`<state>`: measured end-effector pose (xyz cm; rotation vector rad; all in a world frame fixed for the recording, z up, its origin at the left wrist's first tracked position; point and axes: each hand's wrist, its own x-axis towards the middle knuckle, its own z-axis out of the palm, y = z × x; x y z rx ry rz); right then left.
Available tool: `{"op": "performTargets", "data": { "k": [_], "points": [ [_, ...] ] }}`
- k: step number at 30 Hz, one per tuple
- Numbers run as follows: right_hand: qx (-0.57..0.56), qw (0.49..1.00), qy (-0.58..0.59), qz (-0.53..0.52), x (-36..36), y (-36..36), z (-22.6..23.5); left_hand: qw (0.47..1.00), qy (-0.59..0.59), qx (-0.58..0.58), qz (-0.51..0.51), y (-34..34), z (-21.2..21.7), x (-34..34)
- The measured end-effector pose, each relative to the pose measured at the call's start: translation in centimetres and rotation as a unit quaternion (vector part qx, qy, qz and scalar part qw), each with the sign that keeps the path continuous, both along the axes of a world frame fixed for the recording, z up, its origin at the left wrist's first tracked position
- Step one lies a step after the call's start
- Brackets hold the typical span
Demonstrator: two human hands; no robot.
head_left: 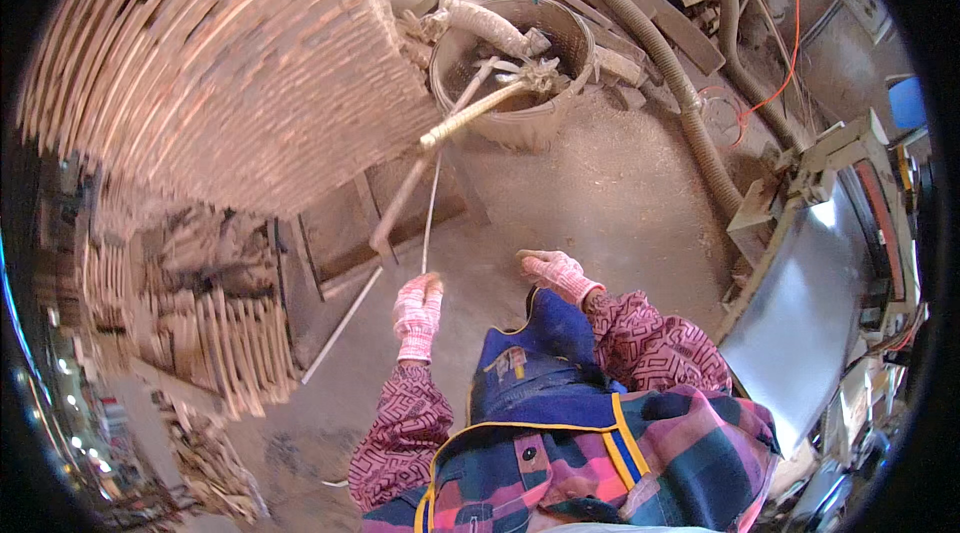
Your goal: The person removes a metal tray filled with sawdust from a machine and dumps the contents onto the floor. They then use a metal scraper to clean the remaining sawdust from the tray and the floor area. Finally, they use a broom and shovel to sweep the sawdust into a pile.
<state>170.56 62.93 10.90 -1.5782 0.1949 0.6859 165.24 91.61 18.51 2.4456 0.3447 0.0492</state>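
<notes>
left hand (418, 305) grips thin rod (430, 213), its tip already at the bucket (515, 63); right hand (553, 270) open, holds nothing; stirring seems not done yet.

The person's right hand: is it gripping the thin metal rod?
No. The right hand is held open and empty above the dusty floor, while the left hand is closed around the thin metal rod.

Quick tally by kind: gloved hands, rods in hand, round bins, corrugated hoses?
Gloved hands: 2, left hand and right hand
Thin metal rod, in left grip: 1
Round bin: 1
Corrugated hoses: 2
Total: 6
</notes>
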Motion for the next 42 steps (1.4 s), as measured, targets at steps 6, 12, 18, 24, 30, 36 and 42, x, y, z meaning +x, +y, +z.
{"op": "performTargets", "data": {
  "k": [6,12,18,24,30,36,42],
  "points": [
    [0.016,0.999,-0.036,0.038,21.1,4.5,-12.9,0.995,0.000,0.046,0.089,6.3,-2.8,16.9],
    [0.434,0.862,0.215,-0.149,40.0,11.5,-23.8,0.961,0.247,0.045,0.116,10.1,-9.9,29.5],
    [0.154,0.859,0.266,-0.410,48.8,17.5,-23.8,0.938,0.334,0.035,0.081,11.6,-17.2,36.2],
    [0.410,0.722,0.356,-0.429,51.2,14.5,-22.4,0.906,0.412,-0.059,0.078,10.1,-21.1,41.7],
    [0.277,0.835,0.297,-0.372,51.6,1.9,-9.8,0.893,0.441,0.094,-0.007,4.0,-22.3,45.8],
    [0.394,0.764,0.369,-0.352,47.9,-3.1,3.5,0.870,0.473,0.129,-0.055,2.7,-21.2,47.7],
    [0.612,0.653,0.295,-0.334,42.9,-3.6,6.0,0.904,0.402,0.135,-0.047,2.7,-15.9,50.6]
  ]
}}
